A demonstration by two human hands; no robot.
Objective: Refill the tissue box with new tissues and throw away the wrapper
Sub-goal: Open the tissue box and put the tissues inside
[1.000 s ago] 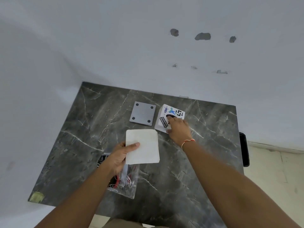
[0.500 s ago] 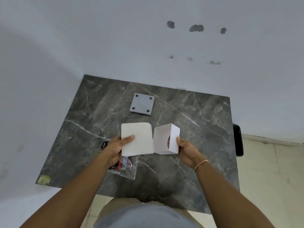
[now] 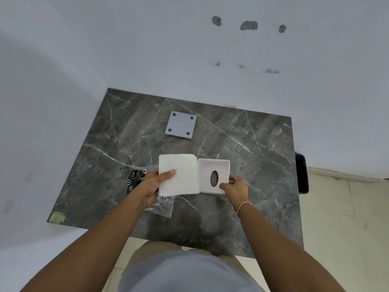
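My left hand (image 3: 153,184) grips a white stack of tissues (image 3: 179,178) above the table, thumb on top. Right beside the stack, my right hand (image 3: 235,189) holds the white tissue box (image 3: 212,175) upside down, its open inside facing me and the oval dispensing hole showing in its floor. Stack and box touch edge to edge. The clear plastic wrapper (image 3: 162,205) with dark print lies on the table under my left hand, partly hidden. The grey square base of the box (image 3: 181,127), with a dark dot in each corner, lies farther back on the table.
The dark marble table (image 3: 252,165) stands against a white wall. A black bin (image 3: 302,172) shows past the table's right edge, on a pale tiled floor. A yellowish patch marks the table's near left corner.
My right hand picked the box up from the back of the table, brought it next to the tissue stack and turned it so its open inside faces me.
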